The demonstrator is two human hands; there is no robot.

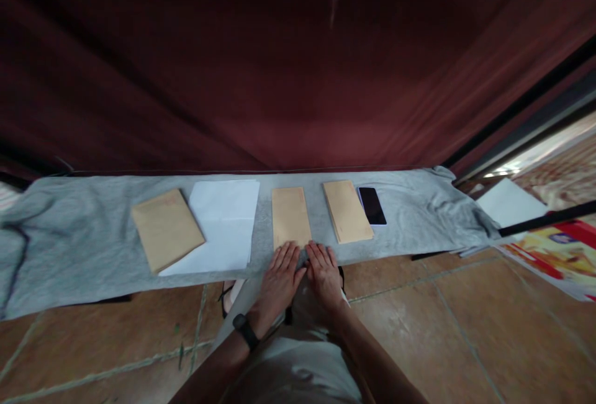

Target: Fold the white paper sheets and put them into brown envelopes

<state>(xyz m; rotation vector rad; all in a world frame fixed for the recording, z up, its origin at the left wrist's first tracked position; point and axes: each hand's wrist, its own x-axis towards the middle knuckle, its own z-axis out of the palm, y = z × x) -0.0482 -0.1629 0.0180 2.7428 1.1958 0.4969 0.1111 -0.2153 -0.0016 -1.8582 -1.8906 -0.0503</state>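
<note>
In the head view a brown paper envelope [291,215] lies lengthwise in front of me on a grey cloth. My left hand [283,270] rests its outstretched fingertips on the envelope's near edge. Beside it, my right hand [325,272] has its fingers flat at the near right corner of the same envelope. Neither hand grips anything. To the right sits a small stack of brown envelopes [348,211]. Further left, another pile of brown envelopes [167,230] lies askew, partly covering white paper sheets [221,224] that have a crease across them.
A dark-screened phone [372,206] lies right of the envelope stack. The grey cloth [414,211] covers a narrow bench before a dark red curtain [288,81]. At the far right are a white sheet [510,202] and a colourful printed box [559,255]. Tiled floor [419,329] lies below.
</note>
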